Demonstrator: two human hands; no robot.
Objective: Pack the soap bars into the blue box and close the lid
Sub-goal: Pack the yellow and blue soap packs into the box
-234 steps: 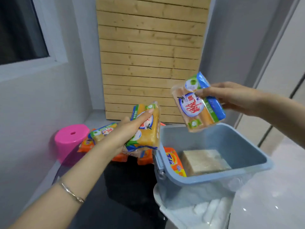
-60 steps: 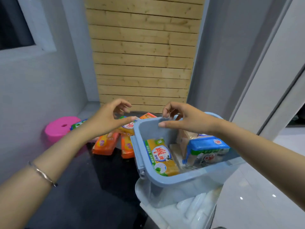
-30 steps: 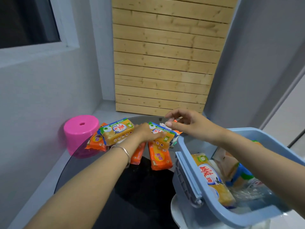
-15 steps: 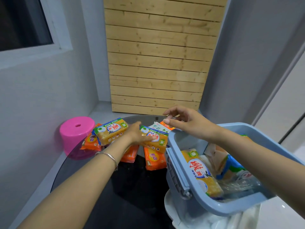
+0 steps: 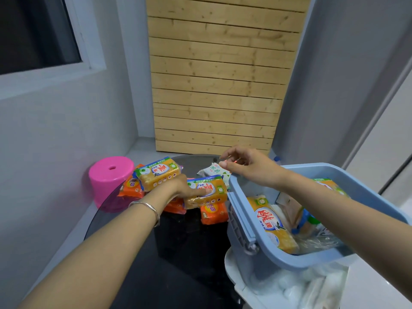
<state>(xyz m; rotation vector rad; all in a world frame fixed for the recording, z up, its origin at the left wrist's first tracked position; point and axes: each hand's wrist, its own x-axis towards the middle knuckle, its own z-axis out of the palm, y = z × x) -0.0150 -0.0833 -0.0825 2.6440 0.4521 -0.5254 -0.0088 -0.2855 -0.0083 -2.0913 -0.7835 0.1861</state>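
Observation:
The blue box (image 5: 256, 230) stands open at the right, resting on a white bag, with several wrapped soap bars inside, one yellow bar (image 5: 270, 224) leaning on its left wall. My left hand (image 5: 185, 188) grips a yellow soap bar (image 5: 206, 191) just left of the box. My right hand (image 5: 247, 166) hovers over the box's far left corner with fingers apart, just above a white soap packet (image 5: 213, 171). More bars lie on the dark round table (image 5: 178, 253): a yellow one (image 5: 159, 172) and orange ones (image 5: 214, 212). No lid can be made out.
A pink plastic stool (image 5: 109, 177) stands left of the table against the grey wall. A wooden slatted panel (image 5: 218, 85) rises behind. The white bag (image 5: 289, 286) with pale rolls sits under the box.
My left hand has closed on the yellow bar and drawn it slightly toward the box. My right hand has stayed above the white packet at the box's corner.

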